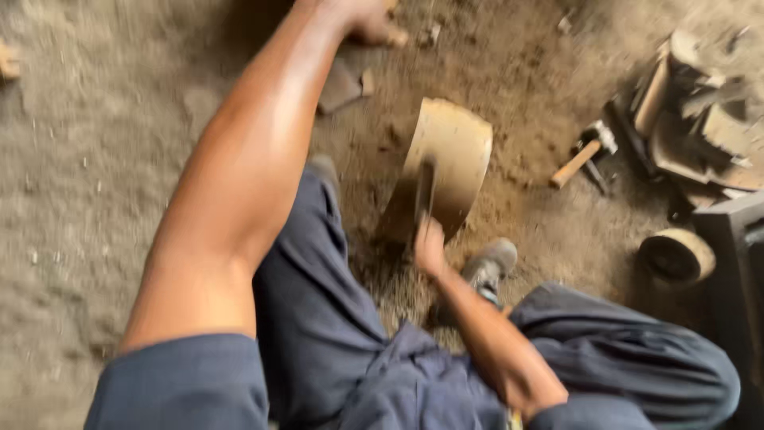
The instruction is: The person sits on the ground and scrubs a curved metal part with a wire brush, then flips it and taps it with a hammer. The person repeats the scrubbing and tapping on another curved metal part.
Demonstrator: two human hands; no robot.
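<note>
A tan, half-round metal piece (450, 151) stands on the sandy floor in front of me. My right hand (428, 247) grips a dark flat tool (424, 191) whose blade rests against the piece's front face. My left arm stretches far forward, and my left hand (370, 24) reaches the ground near the top edge of the view, beside a dark flat scrap (341, 86). What the left hand touches is blurred. My legs in blue work trousers fill the lower part of the view.
A wooden-handled hammer (585, 155) lies on the sand to the right. Behind it sits a pile of metal castings (692, 119). A round wheel-like part (676, 255) rests beside a dark box edge (740, 263). My grey shoe (489, 267) is under the right hand.
</note>
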